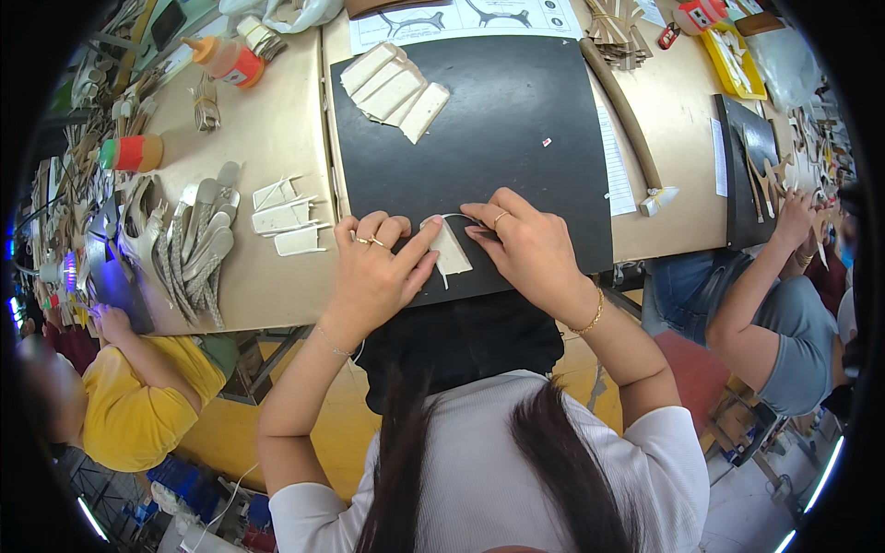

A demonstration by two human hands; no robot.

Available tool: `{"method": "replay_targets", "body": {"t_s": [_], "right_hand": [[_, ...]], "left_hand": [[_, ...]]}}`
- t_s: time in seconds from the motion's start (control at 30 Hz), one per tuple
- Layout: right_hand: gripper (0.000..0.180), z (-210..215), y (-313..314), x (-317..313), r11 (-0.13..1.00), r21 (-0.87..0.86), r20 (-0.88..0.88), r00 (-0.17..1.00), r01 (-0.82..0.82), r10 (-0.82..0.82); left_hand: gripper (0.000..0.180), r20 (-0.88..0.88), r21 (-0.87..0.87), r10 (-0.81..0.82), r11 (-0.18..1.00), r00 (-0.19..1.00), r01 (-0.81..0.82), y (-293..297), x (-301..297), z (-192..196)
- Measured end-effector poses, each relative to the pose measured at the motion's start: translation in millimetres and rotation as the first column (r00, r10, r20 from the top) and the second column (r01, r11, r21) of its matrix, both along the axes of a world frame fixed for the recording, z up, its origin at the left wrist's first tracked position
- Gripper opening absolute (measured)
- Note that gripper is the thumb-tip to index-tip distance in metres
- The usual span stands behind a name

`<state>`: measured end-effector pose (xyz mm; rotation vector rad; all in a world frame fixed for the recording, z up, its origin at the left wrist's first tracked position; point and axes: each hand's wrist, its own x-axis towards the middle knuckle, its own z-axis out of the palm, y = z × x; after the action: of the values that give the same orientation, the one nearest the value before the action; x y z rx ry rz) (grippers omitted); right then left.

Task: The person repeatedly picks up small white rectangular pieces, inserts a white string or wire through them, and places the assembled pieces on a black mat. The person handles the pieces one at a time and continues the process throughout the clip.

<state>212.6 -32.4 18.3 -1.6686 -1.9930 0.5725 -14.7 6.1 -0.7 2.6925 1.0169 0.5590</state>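
Observation:
A small flat cream piece (pixel 452 253) lies near the front edge of a black mat (pixel 516 120). My left hand (pixel 383 263) has its thumb and index finger closed on the left side and far end of that piece. From its far end a thin white cord (pixel 454 216) curves right into the fingertips of my right hand (pixel 530 244), which pinch it. A short cord tail hangs past the piece's near edge. Farther up the mat sits a fanned group of several cream pieces (pixel 392 88). Left of the mat, several similar pieces with cord ends (pixel 281 219) lie on the table.
Grey strap-like parts (pixel 198 235) are piled at the left. Two glue bottles (pixel 226 62) stand beyond them. A hammer (pixel 627 124) lies along the mat's right side, near a yellow tray (pixel 736 60). Co-workers sit at left, in a yellow shirt (pixel 138 401), and right.

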Motion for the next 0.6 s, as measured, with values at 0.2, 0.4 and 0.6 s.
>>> {"method": "replay_targets", "body": {"t_s": [0.2, 0.4, 0.6], "right_hand": [[0.029, 2.3, -17.4, -9.3, 0.997, 0.072, 0.045, 0.999, -0.03, 0.026], [0.038, -3.2, -28.8, -14.0, 0.994, 0.102, 0.125, 0.992, -0.045, 0.032], [0.043, -5.9, -30.8, -14.1, 0.991, 0.11, 0.148, 0.988, -0.069, 0.052]], "left_hand": [[0.043, 0.029, -0.021, 0.093, 0.995, 0.995, -0.093, -9.0, 5.7, -2.4], [0.041, -0.039, 0.033, 0.119, 0.993, 0.992, -0.118, -11.3, 11.8, 4.3], [0.04, -0.049, 0.039, 0.102, 0.994, 0.994, -0.1, -8.4, 10.9, 4.6]]}}
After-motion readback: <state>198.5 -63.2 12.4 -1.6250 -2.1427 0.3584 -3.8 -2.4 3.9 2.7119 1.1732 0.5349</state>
